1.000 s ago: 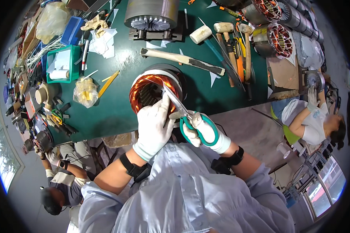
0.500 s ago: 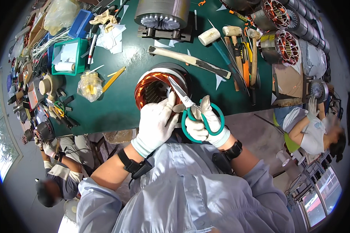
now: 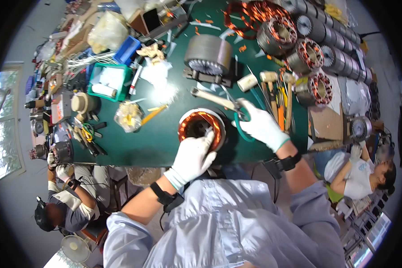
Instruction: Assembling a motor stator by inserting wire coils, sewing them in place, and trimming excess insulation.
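A motor stator (image 3: pixel 183 129) with copper windings lies near the table's front edge, its bore facing up toward me. My left hand (image 3: pixel 193 156), white-gloved, grips its near rim. The fingers reach over the winding into the bore, and the thumb stays outside. A small pale bit shows by those fingertips, too blurred to name. To the right, apart from the stator, my right hand (image 3: pixel 263 127) is closed round scissors (image 3: pixel 242 128) with green handles. Their blades point away from me, over a pale wooden stick (image 3: pixel 214 98) that lies across the table.
Mallets (image 3: pixel 269 77) and several hand tools lie right of the stick. Behind stands a large steel motor core (image 3: pixel 207 53). A green tray (image 3: pixel 109 85) and a plastic bag (image 3: pixel 129 117) sit left. Wound stators (image 3: pixel 319 89) line the right. Other people (image 3: pixel 73 196) work at both sides.
My right hand has carried the scissors away from the stator, forward and to the right. My left hand stays at the winding. The whole view has shifted, showing more of the table's far side.
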The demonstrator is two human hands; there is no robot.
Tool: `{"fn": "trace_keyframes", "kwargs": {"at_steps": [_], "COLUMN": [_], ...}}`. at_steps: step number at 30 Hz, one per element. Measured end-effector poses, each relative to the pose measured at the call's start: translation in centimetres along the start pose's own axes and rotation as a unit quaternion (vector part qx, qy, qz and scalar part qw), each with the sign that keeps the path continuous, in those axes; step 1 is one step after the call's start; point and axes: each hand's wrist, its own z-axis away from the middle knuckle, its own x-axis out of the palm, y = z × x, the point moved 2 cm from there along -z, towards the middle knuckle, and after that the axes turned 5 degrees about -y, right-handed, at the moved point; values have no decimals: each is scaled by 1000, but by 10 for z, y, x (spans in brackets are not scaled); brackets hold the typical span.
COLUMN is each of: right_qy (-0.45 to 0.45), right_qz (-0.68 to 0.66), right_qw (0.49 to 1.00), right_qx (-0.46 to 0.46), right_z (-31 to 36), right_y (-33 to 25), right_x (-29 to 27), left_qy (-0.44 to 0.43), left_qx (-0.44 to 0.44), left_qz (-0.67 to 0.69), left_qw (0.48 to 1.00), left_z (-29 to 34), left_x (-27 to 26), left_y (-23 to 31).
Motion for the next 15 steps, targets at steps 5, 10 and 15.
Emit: {"fn": "trace_keyframes", "kwargs": {"at_steps": [5, 10, 15], "right_qy": [184, 157, 135], "right_qz": [270, 201, 130], "right_qw": [939, 925, 943], "right_qx": [-107, -281, -274], "right_z": [-6, -23, -20], "right_y": [-42, -86, -82], "right_x": [-22, 98, 102], "left_qy": [176, 114, 105], "left_qx": [-62, -96, -96], "left_qz": [-98, -166, -99], "left_qw": [978, 975, 985], "left_z": [-7, -19, -15], "left_x": [-22, 24, 21], "left_y": [-5, -31, -32]}}
